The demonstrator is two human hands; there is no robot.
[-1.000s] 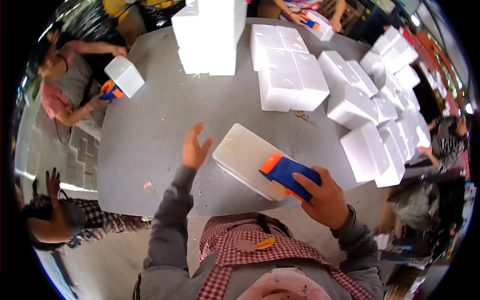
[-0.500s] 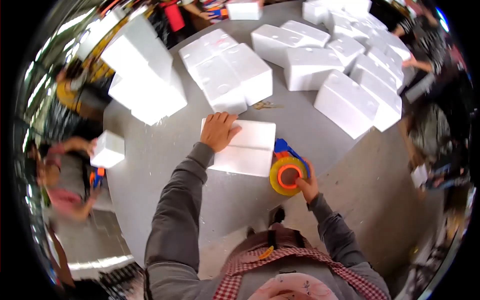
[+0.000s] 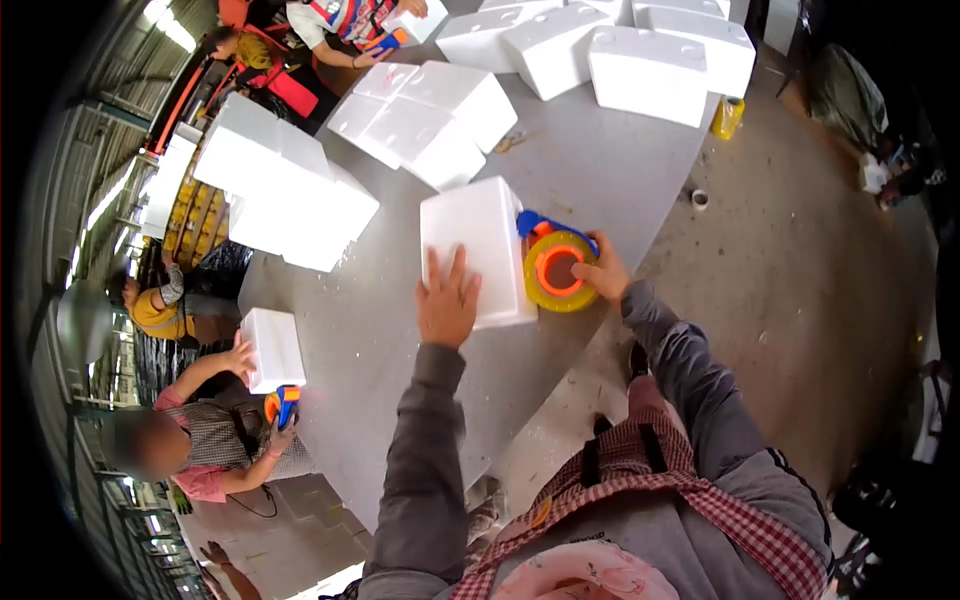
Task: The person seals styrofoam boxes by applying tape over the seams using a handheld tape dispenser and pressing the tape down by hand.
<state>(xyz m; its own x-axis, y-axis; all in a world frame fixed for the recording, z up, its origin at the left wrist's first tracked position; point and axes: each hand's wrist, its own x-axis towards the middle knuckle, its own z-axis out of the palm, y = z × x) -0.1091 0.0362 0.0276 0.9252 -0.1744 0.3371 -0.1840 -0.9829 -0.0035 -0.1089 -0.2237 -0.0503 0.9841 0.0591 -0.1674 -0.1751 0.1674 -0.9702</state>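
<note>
A white foam box (image 3: 465, 225) stands on the grey table in front of me. My left hand (image 3: 447, 302) lies on its near part with the fingers spread. In my right hand (image 3: 603, 272) is a tape dispenser (image 3: 536, 276) with a blue frame, an orange hub and a roll of yellowish tape. The dispenser's blue head is against the right side of the box. My right fingers wrap around the dispenser's outer side, partly hidden by the roll.
White foam boxes stand in groups on the grey table (image 3: 560, 170), at the back left (image 3: 270, 185), back middle (image 3: 425, 115) and back right (image 3: 650, 70). At left a co-worker holds a box (image 3: 272, 350) and a tape dispenser (image 3: 284, 405). A yellow tape roll (image 3: 728, 117) is beyond the right edge.
The box in front of me has turned from lying across to standing lengthwise. My left hand has shifted from its far edge to its near part. The dispenser has moved up beside the box.
</note>
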